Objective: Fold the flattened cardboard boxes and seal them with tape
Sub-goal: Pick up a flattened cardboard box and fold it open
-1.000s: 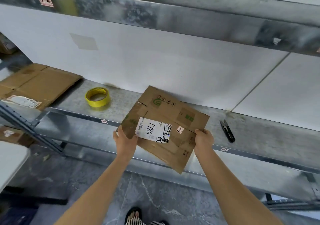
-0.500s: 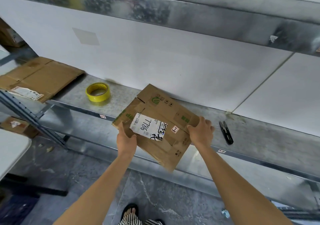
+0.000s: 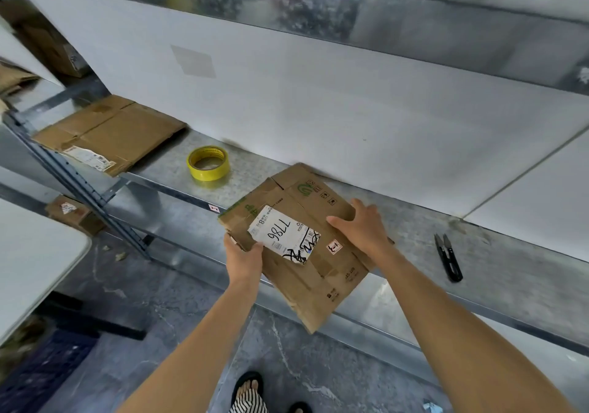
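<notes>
A flattened cardboard box (image 3: 306, 282) with a white label marked 7786 lies half on the metal shelf (image 3: 497, 253), its near corner hanging over the front edge. My left hand (image 3: 243, 259) grips its left edge, thumb on top beside the label. My right hand (image 3: 361, 229) rests on the box's right part with thumb and fingers spread, wrapping over its right edge. A yellow tape roll (image 3: 208, 162) stands on the shelf to the left of the box.
Black snips (image 3: 447, 258) lie on the shelf to the right. More flattened cardboard (image 3: 108, 132) is stacked at the shelf's left end. A white table corner (image 3: 35, 253) stands at the lower left, a small box (image 3: 75, 213) on the floor beyond it. My sandalled foot (image 3: 247, 392) is below.
The box has been moved further back onto the shelf and lowered. My right hand has shifted from the box's right corner onto its top face. The left hand keeps its grip.
</notes>
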